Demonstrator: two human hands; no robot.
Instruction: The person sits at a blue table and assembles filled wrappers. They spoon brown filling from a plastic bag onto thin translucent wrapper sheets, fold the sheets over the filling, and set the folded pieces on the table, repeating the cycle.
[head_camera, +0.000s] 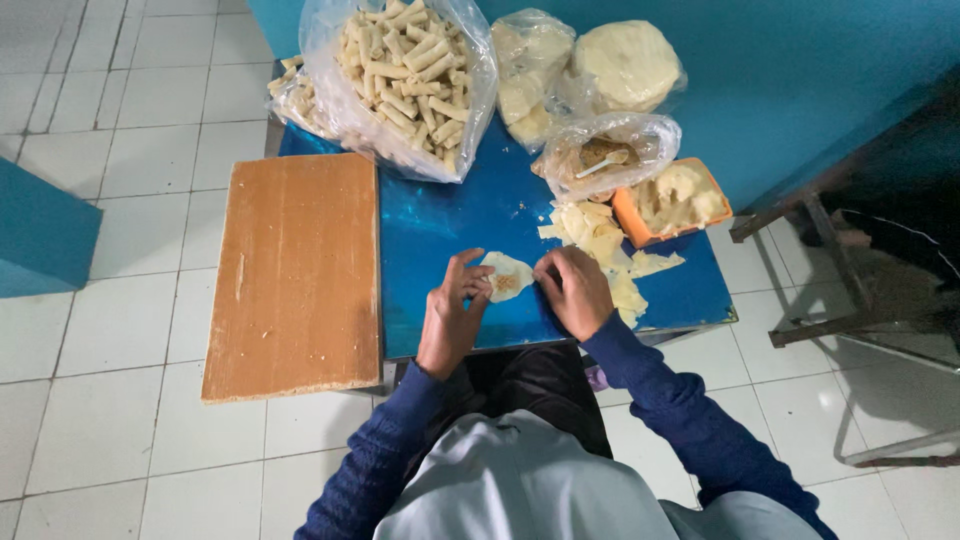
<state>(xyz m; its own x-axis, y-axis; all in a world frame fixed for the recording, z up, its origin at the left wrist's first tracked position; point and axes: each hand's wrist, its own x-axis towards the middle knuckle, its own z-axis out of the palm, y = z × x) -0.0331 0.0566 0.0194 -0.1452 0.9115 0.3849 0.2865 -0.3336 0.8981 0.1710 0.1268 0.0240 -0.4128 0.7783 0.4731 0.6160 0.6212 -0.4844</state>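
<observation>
Head-camera view shows a thin, pale pastry wrapper lying flat on the blue table, near its front edge, with a small mound of brown filling resting on its lower middle. We judge the wrapper to be very light, limp and easily torn, and probably slightly tacky, so we would take hold of it only at its free outer edges, with fingertip pressure, and keep clear of the filled centre. Our left hand rests at the wrapper's left edge, its fingers loosely spread and curled, the tips touching or just pinching the rim; we cannot tell whether the edge is actually lifted. Our right hand lies at the right edge, its fingers bent downward onto the sheet and holding nothing else. Just beyond the right hand lies a loose heap of spare wrappers, which reaches an orange tub with more pale pieces inside. Behind these sit a clear bag with brown filling and a white spoon, two bags of stacked round sheets, and a large clear bag of finished rolls. A wooden board adjoins the table on the left, over a white tiled floor.
</observation>
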